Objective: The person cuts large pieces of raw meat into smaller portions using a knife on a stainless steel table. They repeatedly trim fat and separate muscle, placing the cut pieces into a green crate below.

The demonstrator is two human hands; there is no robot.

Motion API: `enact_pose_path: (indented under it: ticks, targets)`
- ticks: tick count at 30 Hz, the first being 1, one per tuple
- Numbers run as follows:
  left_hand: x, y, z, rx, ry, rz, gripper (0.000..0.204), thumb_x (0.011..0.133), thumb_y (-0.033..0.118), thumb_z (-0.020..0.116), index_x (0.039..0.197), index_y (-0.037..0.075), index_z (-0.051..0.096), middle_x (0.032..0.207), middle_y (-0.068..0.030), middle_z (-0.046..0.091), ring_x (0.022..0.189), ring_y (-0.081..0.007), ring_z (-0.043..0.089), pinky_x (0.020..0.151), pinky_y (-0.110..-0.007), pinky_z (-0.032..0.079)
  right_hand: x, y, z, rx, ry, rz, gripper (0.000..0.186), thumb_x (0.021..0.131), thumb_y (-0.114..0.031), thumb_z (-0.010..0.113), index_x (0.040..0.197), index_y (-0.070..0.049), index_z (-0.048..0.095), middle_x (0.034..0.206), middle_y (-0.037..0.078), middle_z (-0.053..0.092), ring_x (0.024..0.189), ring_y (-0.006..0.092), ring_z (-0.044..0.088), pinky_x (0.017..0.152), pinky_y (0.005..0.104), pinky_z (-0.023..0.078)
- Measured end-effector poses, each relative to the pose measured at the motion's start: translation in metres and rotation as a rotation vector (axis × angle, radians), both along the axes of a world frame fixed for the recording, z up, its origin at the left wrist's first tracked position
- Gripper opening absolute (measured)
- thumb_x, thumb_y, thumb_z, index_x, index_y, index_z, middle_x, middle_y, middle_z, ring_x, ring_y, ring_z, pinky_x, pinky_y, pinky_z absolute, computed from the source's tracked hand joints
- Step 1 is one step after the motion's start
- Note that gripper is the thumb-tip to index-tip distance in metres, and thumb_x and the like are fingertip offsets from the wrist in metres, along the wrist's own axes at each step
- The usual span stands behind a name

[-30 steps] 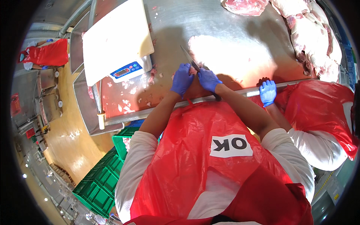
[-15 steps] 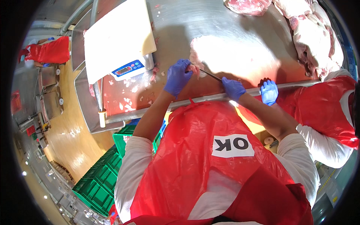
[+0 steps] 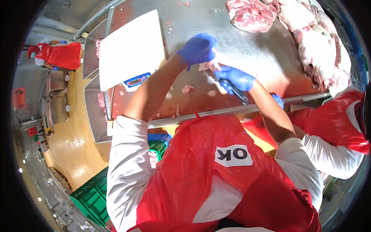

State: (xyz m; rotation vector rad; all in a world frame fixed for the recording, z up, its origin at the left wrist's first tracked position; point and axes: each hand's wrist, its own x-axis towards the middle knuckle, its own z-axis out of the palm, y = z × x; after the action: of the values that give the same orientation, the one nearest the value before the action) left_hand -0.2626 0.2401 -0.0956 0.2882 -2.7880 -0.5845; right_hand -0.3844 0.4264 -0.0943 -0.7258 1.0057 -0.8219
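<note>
Over the metal table [image 3: 185, 23], my left hand [image 3: 199, 49] is closed on a piece of pale pink meat [image 3: 208, 65]. Its fingertips are partly smeared by motion. Close beside it, my right hand [image 3: 239, 78] grips a knife [image 3: 240, 95] by its dark handle, whose butt points toward me. The blade is mostly lost in glare and behind the meat, so I cannot tell whether it touches it. Both hands wear blue gloves. A small meat scrap [image 3: 188, 89] lies on the table, nearer to me than the hands.
A white board [image 3: 133, 46] rests over a scale [image 3: 136, 81] at the left. Larger meat cuts [image 3: 253, 15] and a pile of meat [image 3: 319, 50] occupy the far right. A co-worker's gloved hand [image 3: 277, 100] is by the table edge [image 3: 305, 97]. Green crates [image 3: 92, 195] stand lower left.
Both my hands have moved farther over the table, and the right has turned so the knife handle shows. My view has shifted, with the board and scale now lower and farther right.
</note>
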Motion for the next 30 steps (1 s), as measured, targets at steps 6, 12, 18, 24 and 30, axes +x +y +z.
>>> enact_pose_path:
  ticks: [6, 12, 18, 24, 30]
  targets:
    - [-0.025, -0.012, 0.071, -0.007, -0.207, -0.074, 0.025, 0.073, 0.022, 0.061, 0.08, -0.002, 0.061, 0.08, -0.0281, 0.058, 0.074, -0.0463, 0.058, 0.065, -0.049, 0.046, -0.039, 0.061, 0.034, 0.255, -0.074, 0.01, 0.028, 0.102, -0.033, 0.05, 0.085, -0.012, 0.052, 0.061, 0.001, 0.048, 0.042, 0.0084, 0.042, 0.034, 0.0234, 0.033]
    - [-0.071, 0.031, 0.126, -0.013, -0.392, -0.225, 0.023, 0.072, 0.019, 0.062, 0.083, 0.0, 0.066, 0.076, -0.0257, 0.06, 0.067, -0.0403, 0.058, 0.063, -0.046, 0.047, -0.026, -0.004, 0.031, 0.021, -0.2, -0.176, 0.038, 0.102, -0.031, 0.051, 0.073, -0.007, 0.054, 0.058, 0.001, 0.05, 0.046, 0.0107, 0.045, 0.045, 0.0253, 0.039]
    - [-0.024, -0.004, 0.14, 0.843, -0.007, -0.008, 0.022, 0.09, 0.014, 0.052, 0.106, 0.005, 0.064, 0.077, -0.0086, 0.065, 0.066, -0.0227, 0.063, 0.059, -0.041, 0.053, -0.019, 0.063, 0.064, 0.063, -0.001, -0.055, 0.026, 0.103, -0.031, 0.05, 0.11, -0.006, 0.057, 0.067, 0.0, 0.053, 0.044, 0.0076, 0.048, 0.039, 0.0231, 0.042]
    - [-0.084, 0.023, 0.119, 0.219, 0.04, -0.234, 0.021, 0.088, 0.021, 0.059, 0.1, 0.004, 0.065, 0.07, -0.0095, 0.06, 0.061, -0.0256, 0.058, 0.058, -0.042, 0.048, -0.009, -0.007, 0.023, -0.127, -0.145, -0.123, 0.025, 0.104, -0.027, 0.046, 0.098, -0.004, 0.053, 0.068, 0.001, 0.052, 0.045, 0.01, 0.048, 0.041, 0.0259, 0.046]
    - [-0.04, 0.003, 0.164, -0.02, 0.461, -0.271, 0.018, 0.081, 0.012, 0.064, 0.097, 0.004, 0.067, 0.075, -0.0133, 0.063, 0.068, -0.0288, 0.062, 0.064, -0.04, 0.051, 0.032, 0.005, 0.026, -0.075, -0.042, -0.13, 0.022, 0.103, -0.027, 0.049, 0.095, -0.007, 0.055, 0.07, 0.001, 0.053, 0.049, 0.0094, 0.05, 0.041, 0.0243, 0.044]
